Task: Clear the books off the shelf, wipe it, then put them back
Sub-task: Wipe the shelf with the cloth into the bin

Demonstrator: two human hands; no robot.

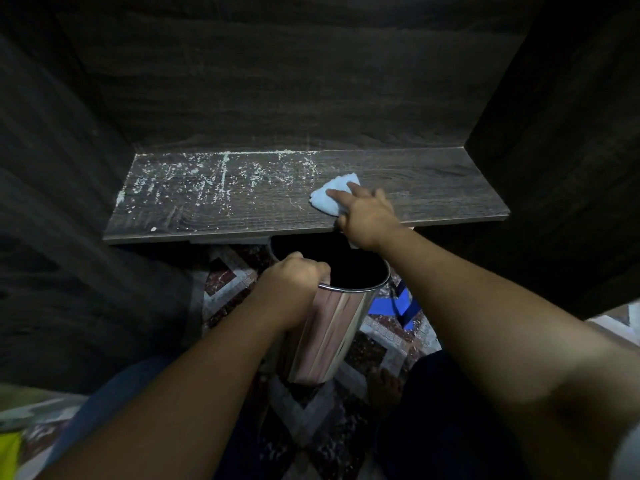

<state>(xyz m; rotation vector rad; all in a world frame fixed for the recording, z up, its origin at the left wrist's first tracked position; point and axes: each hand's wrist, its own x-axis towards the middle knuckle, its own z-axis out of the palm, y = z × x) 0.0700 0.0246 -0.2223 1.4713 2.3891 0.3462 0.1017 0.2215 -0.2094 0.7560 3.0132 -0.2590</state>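
A dark wood-grain shelf runs across the middle of the view with no books on it. White crumbs and dust cover its left half. My right hand presses a folded white cloth flat on the shelf, right of centre, with fingers stretched over it. My left hand grips the rim of a shiny steel bin, held tilted just below the shelf's front edge. No books are in view.
Dark wooden side walls and a back panel box in the shelf. Patterned floor tiles lie below, with something blue behind the bin. A bare foot and my dark-clothed knees are at the bottom.
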